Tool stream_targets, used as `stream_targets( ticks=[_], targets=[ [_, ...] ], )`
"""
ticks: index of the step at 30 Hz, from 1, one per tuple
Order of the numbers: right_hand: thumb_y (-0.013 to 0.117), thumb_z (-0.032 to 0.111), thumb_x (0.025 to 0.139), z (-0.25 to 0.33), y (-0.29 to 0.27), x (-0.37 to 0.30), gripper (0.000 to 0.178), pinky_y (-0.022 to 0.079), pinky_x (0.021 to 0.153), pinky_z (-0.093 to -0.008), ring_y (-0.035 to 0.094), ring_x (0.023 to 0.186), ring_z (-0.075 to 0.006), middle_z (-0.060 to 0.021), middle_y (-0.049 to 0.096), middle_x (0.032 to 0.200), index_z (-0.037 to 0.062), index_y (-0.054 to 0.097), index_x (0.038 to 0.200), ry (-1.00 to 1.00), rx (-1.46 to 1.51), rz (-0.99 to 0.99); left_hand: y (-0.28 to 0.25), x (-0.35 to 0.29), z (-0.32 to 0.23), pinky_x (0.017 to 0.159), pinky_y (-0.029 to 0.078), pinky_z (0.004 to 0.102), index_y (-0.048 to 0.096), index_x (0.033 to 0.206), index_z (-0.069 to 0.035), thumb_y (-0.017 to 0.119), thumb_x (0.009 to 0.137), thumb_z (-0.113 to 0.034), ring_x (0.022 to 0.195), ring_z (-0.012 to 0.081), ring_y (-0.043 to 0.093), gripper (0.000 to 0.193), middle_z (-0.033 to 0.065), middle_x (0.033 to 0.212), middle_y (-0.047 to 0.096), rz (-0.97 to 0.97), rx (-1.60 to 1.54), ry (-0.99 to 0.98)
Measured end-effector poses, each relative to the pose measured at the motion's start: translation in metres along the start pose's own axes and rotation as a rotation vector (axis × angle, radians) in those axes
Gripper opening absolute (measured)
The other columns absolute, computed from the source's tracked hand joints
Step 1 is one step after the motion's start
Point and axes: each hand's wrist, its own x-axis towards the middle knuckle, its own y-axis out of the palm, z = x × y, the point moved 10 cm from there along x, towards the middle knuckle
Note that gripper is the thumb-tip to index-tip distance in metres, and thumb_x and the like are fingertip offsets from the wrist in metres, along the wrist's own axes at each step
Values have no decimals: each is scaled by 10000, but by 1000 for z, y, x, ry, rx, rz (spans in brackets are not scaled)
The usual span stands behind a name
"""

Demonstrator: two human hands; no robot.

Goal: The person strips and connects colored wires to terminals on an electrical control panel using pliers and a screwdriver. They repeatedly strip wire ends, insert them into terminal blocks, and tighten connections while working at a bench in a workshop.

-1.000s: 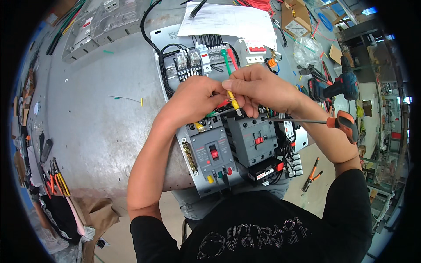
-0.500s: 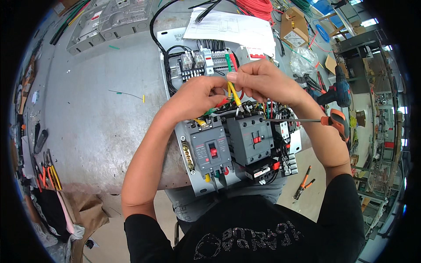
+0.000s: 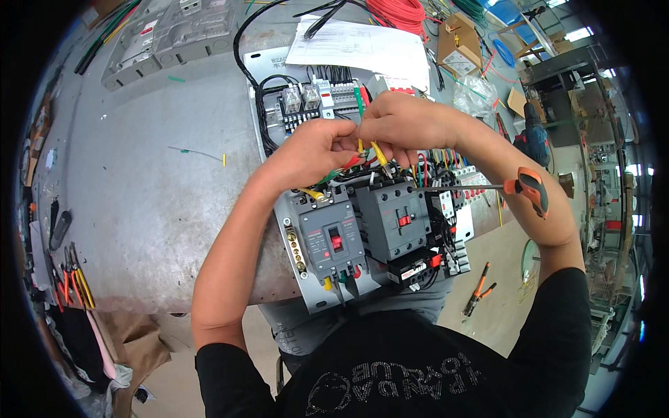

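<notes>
Both my hands meet over a metal mounting plate (image 3: 327, 296) carrying electrical parts. My left hand (image 3: 313, 155) is closed, thumb and fingers pinching a bundle of wires with red and green ends. Against it, my right hand (image 3: 401, 124) is curled at a yellow-sleeved wire (image 3: 380, 155), whose lug end points down toward the larger grey breaker (image 3: 396, 221). The fingertips of both hands partly hide the wires. Left of that breaker sits another grey breaker (image 3: 332, 240) with a red switch. An orange-and-black screwdriver (image 3: 531, 189) has its tip at the larger breaker and its handle in front of my right forearm.
Relays (image 3: 301, 99) and terminal blocks line the plate's far part, beside a paper sheet (image 3: 362, 49). Clear-lidded boxes (image 3: 174, 42) stand far left, pliers (image 3: 80, 279) near left. A cardboard box (image 3: 460, 45) and a drill (image 3: 535, 136) lie right; an orange-handled tool (image 3: 479, 289) is on the floor.
My right hand has turned over, its knuckles now facing up, and its elbow has swung outward. The yellow wire stays at the fingers. My left hand has barely moved.
</notes>
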Motion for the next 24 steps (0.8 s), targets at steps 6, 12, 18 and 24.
stream_targets(
  ticks=[6,12,18,24],
  targets=[
    [556,266,1044,-13,10,0,352,581,465,-288,716,549,-179,-94,687,720,-61,681,1000,-1,266,-5,2,-2,-1,733,546,268,707,1155,29,630,930,120,853,85,674,254,35,949,722,-58,-6,17],
    [579,253,1040,-25,18,-4,316,588,474,-271,703,537,-176,-101,688,744,-41,691,1010,-35,565,-66,-2,-5,-7,665,538,298,726,1022,30,738,906,18,687,97,619,117,55,759,687,-133,-70,60],
    [587,278,1049,-31,23,-10,318,582,498,-254,717,576,-160,-84,700,781,-19,689,997,-107,600,-116,1,-4,-9,733,562,272,687,1065,26,610,928,116,847,93,678,181,30,919,713,-74,-33,11],
    [681,316,1053,-26,22,-9,316,561,512,-245,685,559,-119,-51,714,802,17,685,951,-122,618,-60,0,-10,-9,784,556,271,684,1110,4,614,944,85,895,88,681,197,21,961,722,-32,-107,-37]
  ],
)
